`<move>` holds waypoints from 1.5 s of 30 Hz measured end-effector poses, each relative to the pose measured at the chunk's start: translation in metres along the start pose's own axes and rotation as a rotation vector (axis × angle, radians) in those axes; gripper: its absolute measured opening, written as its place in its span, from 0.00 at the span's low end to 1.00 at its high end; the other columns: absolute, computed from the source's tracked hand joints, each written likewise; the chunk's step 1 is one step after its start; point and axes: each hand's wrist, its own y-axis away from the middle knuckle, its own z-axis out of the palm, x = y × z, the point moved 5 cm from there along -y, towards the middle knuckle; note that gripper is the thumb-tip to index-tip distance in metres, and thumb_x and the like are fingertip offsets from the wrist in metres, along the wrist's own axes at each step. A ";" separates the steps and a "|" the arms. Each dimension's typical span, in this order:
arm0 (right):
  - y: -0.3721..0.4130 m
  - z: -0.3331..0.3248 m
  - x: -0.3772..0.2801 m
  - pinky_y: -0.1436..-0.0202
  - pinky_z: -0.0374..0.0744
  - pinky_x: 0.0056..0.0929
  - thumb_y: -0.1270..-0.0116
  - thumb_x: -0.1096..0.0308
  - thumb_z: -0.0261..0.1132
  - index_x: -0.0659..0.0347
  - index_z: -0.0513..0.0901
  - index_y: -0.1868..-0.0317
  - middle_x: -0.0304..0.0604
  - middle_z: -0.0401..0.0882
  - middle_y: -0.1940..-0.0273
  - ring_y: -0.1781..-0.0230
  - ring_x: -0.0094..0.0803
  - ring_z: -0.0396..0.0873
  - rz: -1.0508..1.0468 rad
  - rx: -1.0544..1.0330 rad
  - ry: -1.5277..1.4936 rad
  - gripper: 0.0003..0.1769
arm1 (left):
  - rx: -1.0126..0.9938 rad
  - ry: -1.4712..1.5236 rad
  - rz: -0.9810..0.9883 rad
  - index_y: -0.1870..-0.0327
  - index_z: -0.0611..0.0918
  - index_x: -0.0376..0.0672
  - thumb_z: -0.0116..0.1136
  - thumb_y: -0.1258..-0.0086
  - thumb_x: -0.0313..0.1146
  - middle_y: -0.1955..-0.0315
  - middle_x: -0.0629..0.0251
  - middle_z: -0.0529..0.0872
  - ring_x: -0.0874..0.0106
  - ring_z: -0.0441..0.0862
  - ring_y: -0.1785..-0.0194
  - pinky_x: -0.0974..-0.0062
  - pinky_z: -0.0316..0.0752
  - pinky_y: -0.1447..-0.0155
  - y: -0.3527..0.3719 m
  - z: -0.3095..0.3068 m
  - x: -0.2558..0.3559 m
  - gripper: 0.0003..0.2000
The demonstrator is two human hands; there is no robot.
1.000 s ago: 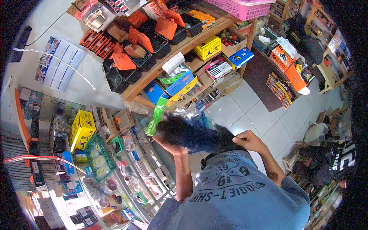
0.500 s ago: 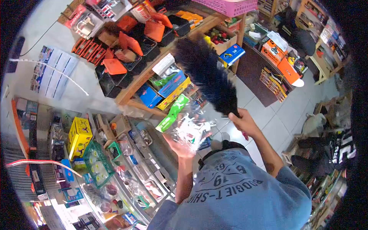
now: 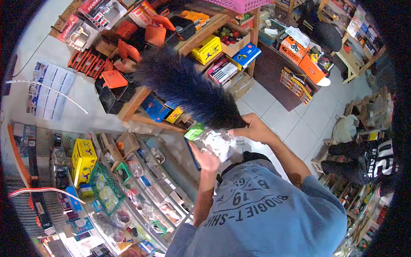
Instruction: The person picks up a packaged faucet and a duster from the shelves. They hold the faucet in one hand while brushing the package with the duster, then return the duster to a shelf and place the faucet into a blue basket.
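My right hand (image 3: 255,130) is closed around the handle end of a dark, fluffy duster (image 3: 188,88). Its bushy head stretches up and left, across the wooden shelf. Below it, my left hand (image 3: 206,158) supports a clear plastic packet (image 3: 219,143) with a bright green header, and the packet's shiny surface glares in the light. Part of the green header is hidden behind the duster's fibres. My right fingertips are close to the packet's upper right side.
A wooden shelf (image 3: 141,103) carries orange-lidded bins, a yellow box (image 3: 206,49) and a blue box (image 3: 247,55). At lower left, a glass display counter holds a green basket (image 3: 107,188) and a tall yellow box (image 3: 83,160). Tiled floor (image 3: 274,109) lies to the right.
The duster has swung left and lower, covering the boxes on the lower shelf. My right hand has come left, nearer the packet, and the packet sits lower behind the duster.
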 end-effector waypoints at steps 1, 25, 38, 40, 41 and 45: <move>0.001 0.000 0.000 0.64 0.75 0.25 0.40 0.66 0.71 0.66 0.85 0.60 0.36 0.84 0.70 0.68 0.17 0.75 0.000 0.002 -0.001 0.13 | -0.081 -0.022 -0.068 0.36 0.70 0.44 0.39 0.32 0.67 0.40 0.62 0.75 0.60 0.72 0.38 0.57 0.65 0.33 0.001 -0.001 -0.006 0.36; 0.086 -0.002 0.041 0.47 0.75 0.28 0.27 0.62 0.56 0.65 0.74 0.39 0.52 0.83 0.55 0.55 0.35 0.82 0.173 -0.060 0.264 0.21 | -0.494 0.278 0.190 0.33 0.70 0.48 0.45 0.34 0.64 0.39 0.59 0.76 0.57 0.73 0.39 0.43 0.67 0.37 -0.015 -0.012 0.071 0.35; 0.107 -0.022 0.060 0.53 0.76 0.25 0.32 0.70 0.61 0.59 0.79 0.43 0.45 0.86 0.59 0.61 0.23 0.78 0.184 -0.094 0.265 0.18 | -0.641 -0.015 0.210 0.28 0.59 0.58 0.46 0.36 0.66 0.26 0.63 0.54 0.52 0.53 0.26 0.31 0.49 0.32 -0.017 0.066 0.054 0.37; 0.109 -0.030 0.070 0.53 0.76 0.25 0.33 0.71 0.61 0.58 0.78 0.42 0.44 0.87 0.57 0.61 0.23 0.79 0.251 0.035 0.128 0.19 | -0.556 -0.008 0.208 0.27 0.57 0.58 0.47 0.37 0.67 0.26 0.62 0.54 0.53 0.53 0.26 0.35 0.50 0.31 -0.016 0.062 0.055 0.39; 0.109 -0.032 0.070 0.53 0.76 0.25 0.33 0.71 0.61 0.58 0.78 0.42 0.44 0.87 0.57 0.61 0.23 0.79 0.247 0.031 0.129 0.19 | -0.479 -0.002 0.208 0.26 0.55 0.58 0.47 0.37 0.67 0.26 0.62 0.54 0.54 0.53 0.26 0.39 0.51 0.29 -0.018 0.060 0.057 0.41; 0.106 -0.029 0.046 0.51 0.76 0.25 0.31 0.70 0.61 0.60 0.79 0.43 0.47 0.86 0.57 0.59 0.22 0.78 0.301 -0.087 0.229 0.17 | -0.275 -0.924 0.745 0.27 0.57 0.55 0.47 0.40 0.70 0.28 0.60 0.58 0.54 0.55 0.27 0.44 0.51 0.27 -0.020 0.036 0.081 0.43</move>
